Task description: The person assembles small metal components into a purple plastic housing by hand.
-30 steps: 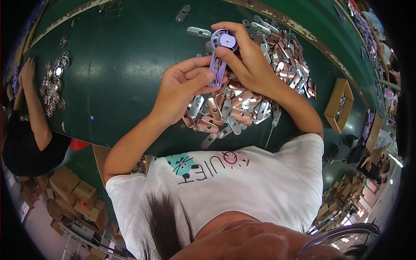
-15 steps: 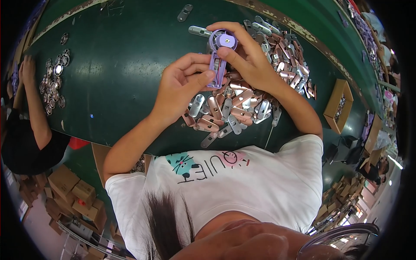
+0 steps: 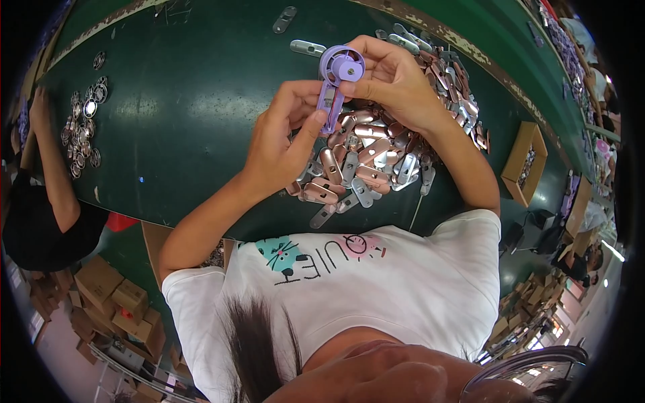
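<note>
Over the green table [image 3: 181, 134], I hold a small purple plastic hand-fan housing [image 3: 349, 70] with a round head and a long open handle. My left hand [image 3: 275, 134] pinches the handle's lower part between thumb and fingers. My right hand [image 3: 400, 84] grips it where the round head meets the handle, thumb in front. Some right fingertips are hidden behind the head. Beneath and right of my hands spreads a pile of oblong metal covers [image 3: 373, 151], silver and rose-coloured, with holes. One silver cover [image 3: 308, 48] lies just left of the fan head.
Another oblong cover [image 3: 285, 20] lies at the far side. Several round chrome rings [image 3: 89, 107] are heaped at the left, near a co-worker's arm [image 3: 57, 161]. An open cardboard box [image 3: 527, 164] of small parts sits at the right. A raised rim [image 3: 470, 47] borders the table's far edge.
The fan has tilted and shifted slightly left. My right fingers have moved off the head's far rim, and the right thumb lies nearer the neck. My left hand keeps hold of the handle.
</note>
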Available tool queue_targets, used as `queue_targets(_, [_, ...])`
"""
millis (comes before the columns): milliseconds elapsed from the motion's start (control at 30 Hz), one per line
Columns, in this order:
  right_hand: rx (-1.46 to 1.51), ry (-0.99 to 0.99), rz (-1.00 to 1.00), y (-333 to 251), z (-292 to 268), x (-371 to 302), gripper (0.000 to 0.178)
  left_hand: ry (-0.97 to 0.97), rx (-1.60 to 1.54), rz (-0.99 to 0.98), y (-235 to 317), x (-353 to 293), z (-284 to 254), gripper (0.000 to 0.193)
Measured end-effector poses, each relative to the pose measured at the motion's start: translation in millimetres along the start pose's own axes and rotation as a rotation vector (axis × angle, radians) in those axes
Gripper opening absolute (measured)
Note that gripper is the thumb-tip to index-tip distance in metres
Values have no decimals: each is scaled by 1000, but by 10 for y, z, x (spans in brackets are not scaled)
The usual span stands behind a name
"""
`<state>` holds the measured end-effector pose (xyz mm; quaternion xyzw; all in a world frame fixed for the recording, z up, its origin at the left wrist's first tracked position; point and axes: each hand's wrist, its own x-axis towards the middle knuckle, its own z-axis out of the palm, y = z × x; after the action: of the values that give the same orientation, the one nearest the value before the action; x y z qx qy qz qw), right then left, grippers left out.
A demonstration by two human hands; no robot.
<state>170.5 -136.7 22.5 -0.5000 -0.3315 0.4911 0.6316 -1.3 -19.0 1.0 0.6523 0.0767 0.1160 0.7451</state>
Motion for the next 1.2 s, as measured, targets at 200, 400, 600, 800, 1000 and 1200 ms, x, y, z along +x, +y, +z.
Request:
queue_targets(200, [53, -40, 21, -25, 30, 13, 27, 21, -72, 182, -86, 7, 24, 44])
queue_targets(400, [-4, -104, -72, -52, 16, 20, 25, -33, -34, 283, -33, -10, 23, 48])
queue_targets(600, [-91, -90, -66, -78, 27, -11, 22, -7, 114, 297, -94, -12, 0, 44])
queue_targets(800, [139, -75, -80, -112, -7, 15, 23, 57, -274, 85, 123, 53, 19, 50])
queue_targets(1000, [43, -60, -80, -101, -50, 14, 27, 9, 330, 71, 154, 32, -49, 24])
queue_targets(1200, [117, -18, -9, -82, 22, -5, 28, -31, 445, 112, 149, 33, -99, 28])
